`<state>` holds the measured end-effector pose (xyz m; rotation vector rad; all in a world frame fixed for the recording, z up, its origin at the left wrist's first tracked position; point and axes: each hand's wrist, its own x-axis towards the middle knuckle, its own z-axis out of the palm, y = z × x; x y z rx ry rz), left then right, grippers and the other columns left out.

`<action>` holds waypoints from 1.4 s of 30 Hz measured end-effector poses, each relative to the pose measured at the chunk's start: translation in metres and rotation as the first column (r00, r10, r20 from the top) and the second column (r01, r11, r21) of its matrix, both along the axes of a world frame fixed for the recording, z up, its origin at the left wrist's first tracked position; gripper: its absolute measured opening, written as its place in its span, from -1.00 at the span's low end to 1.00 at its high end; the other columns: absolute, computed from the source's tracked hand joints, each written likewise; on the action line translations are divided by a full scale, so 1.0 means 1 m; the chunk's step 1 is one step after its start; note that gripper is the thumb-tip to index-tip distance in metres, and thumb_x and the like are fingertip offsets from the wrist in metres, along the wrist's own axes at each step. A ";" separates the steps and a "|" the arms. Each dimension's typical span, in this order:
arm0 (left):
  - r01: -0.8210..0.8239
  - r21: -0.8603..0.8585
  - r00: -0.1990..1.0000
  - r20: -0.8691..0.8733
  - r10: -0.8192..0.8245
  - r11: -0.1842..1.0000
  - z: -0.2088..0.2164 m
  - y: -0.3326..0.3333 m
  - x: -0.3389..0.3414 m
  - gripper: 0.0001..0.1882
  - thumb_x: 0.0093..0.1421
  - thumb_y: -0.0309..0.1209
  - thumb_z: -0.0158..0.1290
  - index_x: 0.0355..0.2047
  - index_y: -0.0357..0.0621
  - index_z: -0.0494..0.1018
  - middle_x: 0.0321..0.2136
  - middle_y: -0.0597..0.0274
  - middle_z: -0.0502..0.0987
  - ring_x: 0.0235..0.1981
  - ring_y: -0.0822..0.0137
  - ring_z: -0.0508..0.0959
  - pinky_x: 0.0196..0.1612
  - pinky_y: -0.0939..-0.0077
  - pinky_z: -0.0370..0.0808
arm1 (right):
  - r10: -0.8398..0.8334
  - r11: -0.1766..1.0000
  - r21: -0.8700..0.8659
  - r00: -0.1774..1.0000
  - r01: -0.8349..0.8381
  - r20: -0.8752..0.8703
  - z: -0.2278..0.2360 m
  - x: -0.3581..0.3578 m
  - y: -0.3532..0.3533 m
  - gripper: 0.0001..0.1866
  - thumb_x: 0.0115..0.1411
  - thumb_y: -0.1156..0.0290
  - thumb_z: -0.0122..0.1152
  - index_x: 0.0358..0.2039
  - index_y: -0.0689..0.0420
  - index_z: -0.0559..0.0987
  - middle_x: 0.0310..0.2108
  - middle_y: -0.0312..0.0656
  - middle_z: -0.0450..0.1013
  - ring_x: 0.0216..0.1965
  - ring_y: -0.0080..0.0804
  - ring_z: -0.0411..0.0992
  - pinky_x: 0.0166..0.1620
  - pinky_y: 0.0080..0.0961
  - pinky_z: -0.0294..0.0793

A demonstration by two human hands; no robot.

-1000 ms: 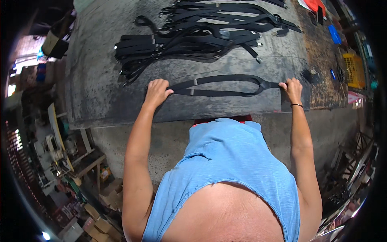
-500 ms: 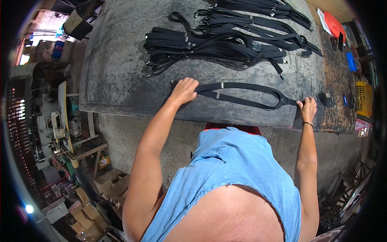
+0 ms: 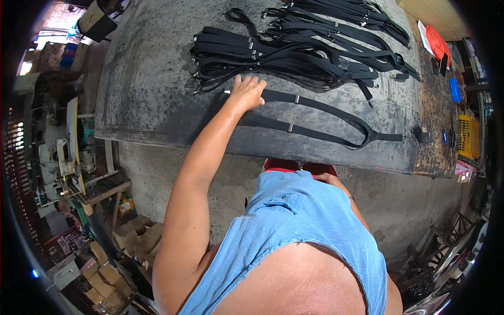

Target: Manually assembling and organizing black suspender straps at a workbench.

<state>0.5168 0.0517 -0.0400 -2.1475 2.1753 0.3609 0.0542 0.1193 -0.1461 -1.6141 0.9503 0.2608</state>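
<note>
Lying on the desk (image 3: 157, 110), a Y-shaped black strap (image 3: 310, 102) extends its 2 strands rightward from the left hand (image 3: 248, 93). That hand's fingers, slightly spread, cover the upper strand; whether they grip it cannot be told. Just beyond them lies a pile of black straps (image 3: 286, 56). Nearer the body, the right hand (image 3: 329, 179) is partly hidden, its fingers' state unclear.

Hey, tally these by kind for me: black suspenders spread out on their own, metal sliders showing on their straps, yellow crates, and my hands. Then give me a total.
Spread-out black suspenders: 1
Metal sliders on their straps: 2
Yellow crate: 1
Hands, left hand and partly hidden right hand: 2
Total: 6
</note>
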 end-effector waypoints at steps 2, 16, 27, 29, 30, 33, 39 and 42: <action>-0.008 -0.297 0.993 -0.118 -0.028 0.955 -0.018 0.007 -0.007 -0.55 -0.01 -0.23 0.31 -0.12 -0.08 0.51 -0.05 0.15 0.48 0.08 0.09 0.42 0.12 0.04 0.26 | 0.054 0.959 0.280 0.998 -0.043 -0.034 0.023 0.042 -0.007 -0.69 0.23 0.39 0.22 -0.01 0.13 0.62 -0.08 -0.03 0.58 -0.08 -0.38 0.53 -0.02 -0.44 0.48; -0.150 -0.146 0.623 -0.782 -0.021 0.978 -0.092 0.164 -0.133 -0.77 0.15 -0.18 0.13 -0.38 -0.07 0.56 -0.38 0.12 0.57 -0.25 0.03 0.56 -0.16 0.11 0.49 | 0.310 0.785 0.443 0.894 -0.433 0.324 0.045 0.305 -0.104 -0.65 0.18 0.43 0.22 -0.02 0.24 0.61 -0.15 -0.15 0.61 -0.13 -0.52 0.49 -0.03 -0.49 0.46; -0.524 0.079 0.435 -0.831 0.346 0.848 -0.054 0.186 -0.104 -0.67 0.22 -0.13 0.08 -0.26 -0.16 0.48 -0.24 0.06 0.52 -0.14 -0.02 0.53 -0.11 0.12 0.46 | 0.810 0.330 0.214 0.393 -0.919 0.436 0.059 0.513 -0.004 -0.66 0.18 0.41 0.22 -0.03 0.25 0.62 -0.16 -0.15 0.61 -0.14 -0.52 0.49 -0.04 -0.48 0.47; -0.547 0.067 0.420 -0.840 0.343 0.834 -0.067 0.187 -0.105 -0.66 0.21 -0.12 0.10 -0.27 -0.17 0.48 -0.24 0.05 0.51 -0.15 -0.02 0.53 -0.12 0.13 0.46 | 0.828 0.294 0.202 0.355 -0.934 0.434 0.056 0.521 0.006 -0.66 0.19 0.41 0.22 -0.04 0.25 0.62 -0.16 -0.15 0.61 -0.14 -0.52 0.49 -0.05 -0.48 0.47; -0.559 -0.026 0.448 -0.851 0.275 0.829 -0.076 0.186 -0.108 -0.66 0.17 -0.13 0.14 -0.32 -0.19 0.49 -0.30 0.04 0.51 -0.20 -0.02 0.53 -0.15 0.12 0.46 | 0.833 0.284 0.197 0.343 -0.938 0.433 0.053 0.524 0.010 -0.66 0.19 0.41 0.22 -0.04 0.25 0.62 -0.16 -0.15 0.61 -0.15 -0.52 0.49 -0.05 -0.48 0.47; -0.561 -0.136 0.501 -0.841 0.204 0.817 -0.091 0.182 -0.110 -0.64 0.11 -0.11 0.18 -0.38 -0.19 0.49 -0.36 0.03 0.49 -0.25 -0.01 0.53 -0.20 0.11 0.45 | 0.846 0.266 0.175 0.316 -0.948 0.430 0.048 0.532 0.015 -0.67 0.19 0.41 0.22 -0.04 0.25 0.62 -0.17 -0.15 0.61 -0.15 -0.52 0.49 -0.05 -0.48 0.47; -0.542 -0.070 0.534 -0.798 0.279 0.838 -0.096 0.173 -0.111 -0.60 0.06 -0.05 0.23 -0.38 -0.16 0.50 -0.29 0.05 0.47 -0.21 0.00 0.52 -0.18 0.11 0.45 | 0.868 0.252 0.117 0.278 -0.961 0.413 0.041 0.544 0.011 -0.67 0.19 0.40 0.22 -0.05 0.25 0.62 -0.18 -0.14 0.61 -0.15 -0.52 0.49 -0.06 -0.48 0.47; -0.521 -0.024 0.537 -0.786 0.306 0.853 -0.090 0.173 -0.115 -0.56 0.03 -0.01 0.24 -0.36 -0.15 0.51 -0.28 0.06 0.46 -0.19 0.00 0.52 -0.17 0.11 0.46 | 0.867 0.282 0.092 0.295 -0.955 0.403 0.037 0.540 0.000 -0.68 0.19 0.40 0.22 -0.06 0.25 0.62 -0.18 -0.14 0.61 -0.16 -0.52 0.49 -0.06 -0.47 0.47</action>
